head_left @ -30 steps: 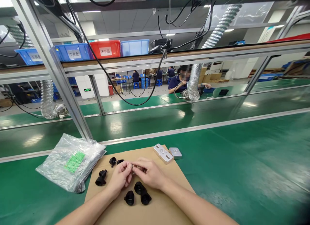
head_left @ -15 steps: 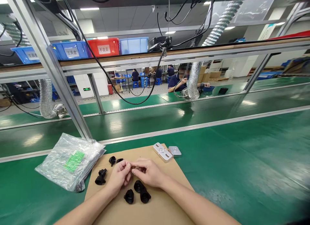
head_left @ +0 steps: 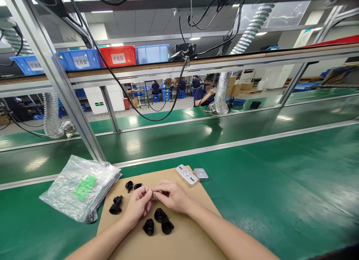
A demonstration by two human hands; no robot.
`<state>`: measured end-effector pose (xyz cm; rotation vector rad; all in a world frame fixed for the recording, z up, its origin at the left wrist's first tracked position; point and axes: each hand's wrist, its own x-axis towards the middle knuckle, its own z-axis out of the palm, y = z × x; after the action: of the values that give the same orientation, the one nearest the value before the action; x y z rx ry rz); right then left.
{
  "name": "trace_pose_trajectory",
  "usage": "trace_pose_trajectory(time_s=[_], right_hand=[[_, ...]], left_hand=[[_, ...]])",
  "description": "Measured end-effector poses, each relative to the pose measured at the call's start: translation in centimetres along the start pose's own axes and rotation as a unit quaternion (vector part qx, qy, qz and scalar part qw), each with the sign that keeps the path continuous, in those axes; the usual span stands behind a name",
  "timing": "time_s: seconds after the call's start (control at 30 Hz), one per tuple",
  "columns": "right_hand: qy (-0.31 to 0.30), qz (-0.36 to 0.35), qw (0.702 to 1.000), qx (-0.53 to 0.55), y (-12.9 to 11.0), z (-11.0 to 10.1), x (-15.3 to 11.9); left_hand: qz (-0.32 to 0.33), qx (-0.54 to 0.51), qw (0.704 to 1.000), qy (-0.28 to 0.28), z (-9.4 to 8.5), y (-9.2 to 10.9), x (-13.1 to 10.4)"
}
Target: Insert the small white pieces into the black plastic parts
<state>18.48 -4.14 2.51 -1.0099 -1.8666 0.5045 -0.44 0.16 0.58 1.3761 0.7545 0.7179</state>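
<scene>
My left hand (head_left: pixel 140 204) and my right hand (head_left: pixel 173 196) meet over a brown cardboard sheet (head_left: pixel 193 230). Between their fingertips is a small metallic part (head_left: pixel 154 195), too small to name; both hands pinch at it. Just below the hands lie black cup-shaped plastic parts: a single one (head_left: pixel 149 227) and a touching pair (head_left: pixel 164 221). To the left of my left hand sit more of the same black parts (head_left: pixel 116 205). Another black part (head_left: pixel 129 186) stands farther back, and one beside it is partly covered by my left hand.
A clear plastic bag (head_left: pixel 80 189) with a green label lies left of the cardboard. Two silver metal blocks (head_left: pixel 186 176) sit at its far edge. Beyond the green bench (head_left: pixel 280 185) stand a metal post (head_left: pixel 60 80), a shelf with bins (head_left: pixel 117 56), hanging cables, and a person (head_left: pixel 203 95).
My right fingers have closed in around the small metallic part, which now shows more between the fingertips. The view has shifted slightly; the black parts stay where they were on the cardboard.
</scene>
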Motion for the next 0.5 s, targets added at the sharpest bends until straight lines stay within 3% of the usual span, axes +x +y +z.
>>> trace_pose_trajectory(time_s=[0.13,0.23,0.33,0.43,0.5], right_hand=[[0.011,0.007,1.0,-0.005,0.3,0.1,-0.1],[0.034,0.034,0.999,0.0,0.4,0.1,-0.2],[0.064,0.068,0.996,0.005,0.4,-0.3,0.0],[0.084,0.09,0.992,0.011,0.4,-0.8,0.2],[0.093,0.095,0.991,0.011,0.3,-0.9,0.2]], left_hand=[[0.025,0.068,0.997,0.0,0.2,0.5,-0.4],[0.146,0.221,0.961,0.082,-0.5,1.3,-0.5],[0.259,0.426,0.853,0.158,-1.6,1.7,-0.4],[0.245,0.601,0.738,0.184,-2.3,1.1,-0.2],[0.216,0.678,0.677,0.188,-2.5,0.5,-0.1]])
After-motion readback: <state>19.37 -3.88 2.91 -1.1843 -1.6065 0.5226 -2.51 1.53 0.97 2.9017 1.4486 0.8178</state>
